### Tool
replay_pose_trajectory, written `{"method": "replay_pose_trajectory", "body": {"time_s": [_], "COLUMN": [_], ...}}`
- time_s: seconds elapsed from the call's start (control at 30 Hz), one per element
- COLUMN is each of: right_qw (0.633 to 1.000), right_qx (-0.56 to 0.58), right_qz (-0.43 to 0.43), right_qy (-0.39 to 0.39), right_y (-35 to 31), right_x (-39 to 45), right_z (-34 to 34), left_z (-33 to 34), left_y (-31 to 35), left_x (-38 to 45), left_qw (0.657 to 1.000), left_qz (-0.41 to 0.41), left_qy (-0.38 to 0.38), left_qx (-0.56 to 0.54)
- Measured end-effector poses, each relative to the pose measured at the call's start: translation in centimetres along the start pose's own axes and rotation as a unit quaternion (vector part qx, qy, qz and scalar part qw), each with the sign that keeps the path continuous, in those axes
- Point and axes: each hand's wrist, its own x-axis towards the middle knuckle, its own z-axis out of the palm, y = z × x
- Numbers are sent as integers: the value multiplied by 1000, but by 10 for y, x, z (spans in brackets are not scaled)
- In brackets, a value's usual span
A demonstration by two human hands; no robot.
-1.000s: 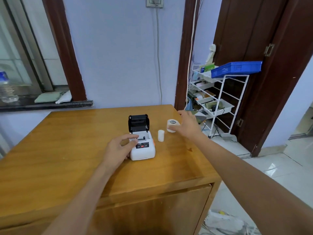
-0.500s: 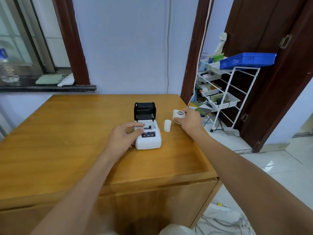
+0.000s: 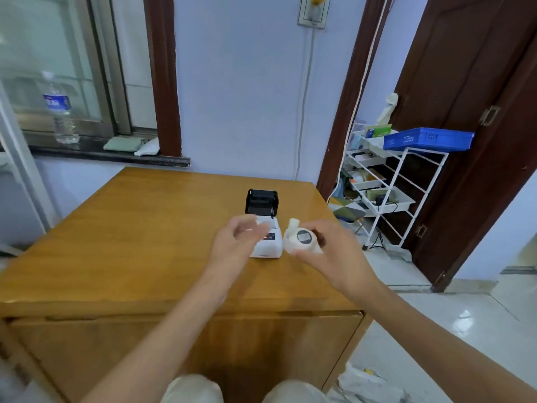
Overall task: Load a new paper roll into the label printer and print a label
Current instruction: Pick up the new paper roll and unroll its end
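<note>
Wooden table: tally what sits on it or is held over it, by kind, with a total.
Label printer, lid open, on the wooden table: 1
Paper roll, wrapped, held in the right hand: 1
Small white cylinder, partly hidden behind the roll: 1
Total: 3
The left hand holds nothing.

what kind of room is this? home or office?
Probably a home room, not an office: a wooden cabinet serves as the desk, a white wire rack of household clutter stands by a dark wooden door, and a water bottle sits on the windowsill.
</note>
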Motion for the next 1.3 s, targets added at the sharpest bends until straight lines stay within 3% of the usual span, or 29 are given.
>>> {"method": "replay_pose_trajectory", "body": {"time_s": [0.1,0.23,0.37,0.5,0.73,1.03,1.3], "right_qw": [998,995,992,992,990,993,980], "right_qx": [36,62,122,106,113,72,194], "right_qz": [-53,-75,-38,-52,-34,-27,-20], "right_qy": [-11,5,14,53,74,86,34], "right_y": [-26,-41,-39,-30,-18,-1,-6], "right_x": [-28,-50,-60,-69,-79,-93,-104], "right_z": [12,25,31,37,37,30,21], "left_z": [5,-11,-28,-35,-27,-20,-5], "left_y": [9,13,18,15,4,-2,-8], "left_x": [-35,-49,-52,-51,-45,-38,-44], "left_qw": [982,976,969,951,934,944,952], "left_qz": [-105,-142,-167,-210,-246,-220,-176], "left_qy": [-157,-162,-168,-185,-177,-101,-32], "left_qx": [-15,-40,-72,-130,-188,-224,-247]}}
